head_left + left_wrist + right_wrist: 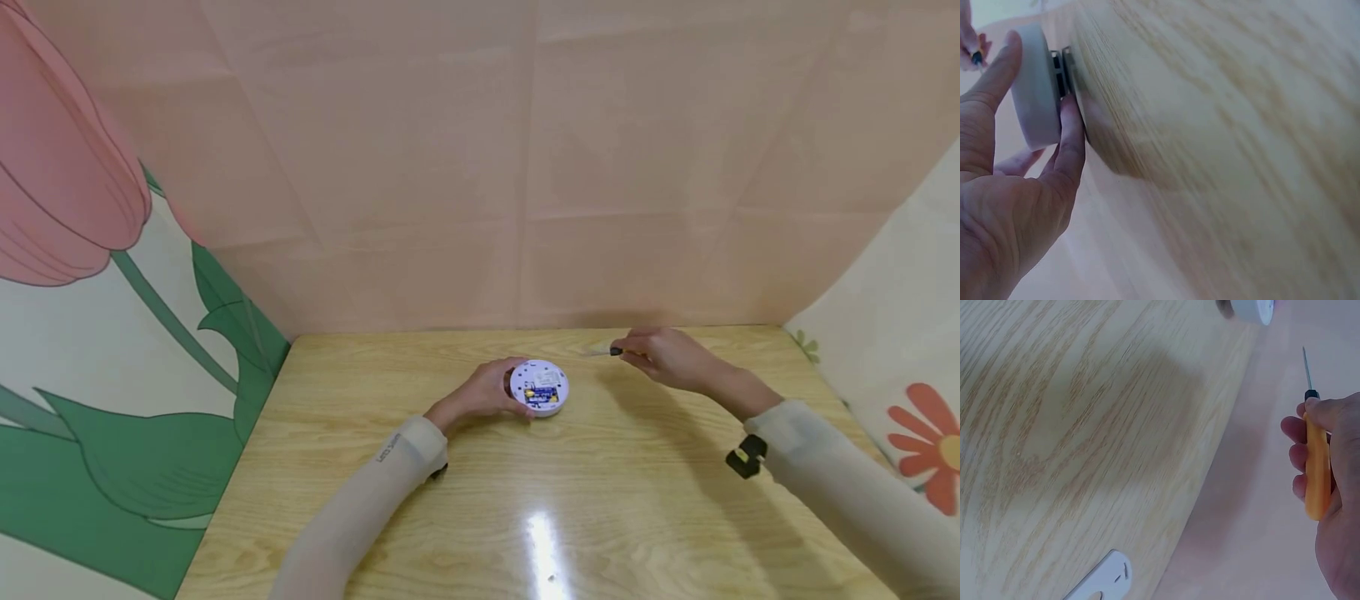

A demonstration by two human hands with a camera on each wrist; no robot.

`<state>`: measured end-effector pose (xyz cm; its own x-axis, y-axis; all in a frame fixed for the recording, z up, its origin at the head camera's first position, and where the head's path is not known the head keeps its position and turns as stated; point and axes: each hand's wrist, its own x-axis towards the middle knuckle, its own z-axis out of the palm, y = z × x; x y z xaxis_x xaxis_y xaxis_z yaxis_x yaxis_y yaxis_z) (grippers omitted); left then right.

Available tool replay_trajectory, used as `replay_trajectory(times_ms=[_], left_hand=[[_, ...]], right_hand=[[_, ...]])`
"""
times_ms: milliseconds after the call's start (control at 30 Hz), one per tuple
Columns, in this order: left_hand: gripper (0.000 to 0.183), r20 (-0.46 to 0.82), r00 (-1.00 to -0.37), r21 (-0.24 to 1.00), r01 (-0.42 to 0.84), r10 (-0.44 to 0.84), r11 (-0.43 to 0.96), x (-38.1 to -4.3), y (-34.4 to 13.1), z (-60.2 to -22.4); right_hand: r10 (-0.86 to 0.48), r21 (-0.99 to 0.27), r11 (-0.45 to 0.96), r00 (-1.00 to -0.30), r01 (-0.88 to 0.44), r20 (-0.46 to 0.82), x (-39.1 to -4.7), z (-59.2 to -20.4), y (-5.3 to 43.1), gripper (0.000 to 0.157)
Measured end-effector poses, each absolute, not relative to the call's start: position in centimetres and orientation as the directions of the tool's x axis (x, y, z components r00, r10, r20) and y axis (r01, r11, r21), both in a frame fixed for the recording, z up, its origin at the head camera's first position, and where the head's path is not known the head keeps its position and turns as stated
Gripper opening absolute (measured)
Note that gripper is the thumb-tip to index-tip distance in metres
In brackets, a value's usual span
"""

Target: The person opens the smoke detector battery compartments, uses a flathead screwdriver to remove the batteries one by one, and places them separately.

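Observation:
My left hand [491,389] grips a round white device [537,375] by its edge, thumb on the near side and fingers round the far side. An opening in its upper face shows blue and yellow parts. In the left wrist view the device [1034,94] stands edge-on, with dark prongs on its underside close to the table. My right hand [667,358] holds a screwdriver [1317,462] with an orange handle, black collar and thin metal shaft. Its tip points toward the device but stays apart from it.
The wooden table [637,517] meets a pink cloth backdrop [525,208] at its far edge. A flat white piece with slots [1113,575] lies on the table in the right wrist view. Printed flower panels [150,367] flank both sides.

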<state>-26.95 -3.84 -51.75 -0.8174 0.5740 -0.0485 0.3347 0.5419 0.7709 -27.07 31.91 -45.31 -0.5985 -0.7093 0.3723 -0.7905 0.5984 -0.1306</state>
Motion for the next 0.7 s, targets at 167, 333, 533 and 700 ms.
replay_trajectory(times_ms=[167,333,533,700], left_hand=[[0.103,-0.046,-0.818,0.775,0.333,0.573,0.538,-27.0,-3.8,-51.8],[0.102,-0.038,-0.818,0.774,0.339,0.574,0.534,-27.1,-3.8,-51.8],[0.102,-0.043,-0.818,0.790,0.324,0.574,0.521,-27.1,-3.8,-51.8],[0.100,-0.041,-0.819,0.783,0.330,0.573,0.527,-27.0,-3.7,-51.7]], right_hand=[[-0.746,-0.068,0.563,-0.542,-0.824,0.387,-27.1,-45.5,31.6,0.023],[-0.774,-0.032,0.550,-0.523,-0.835,0.358,-27.0,-45.3,31.2,0.021],[-0.791,-0.004,0.553,-0.527,-0.833,0.312,-26.5,-45.0,30.5,0.017],[-0.815,0.050,0.527,-0.487,-0.849,0.315,-26.4,-44.9,29.8,0.018]])
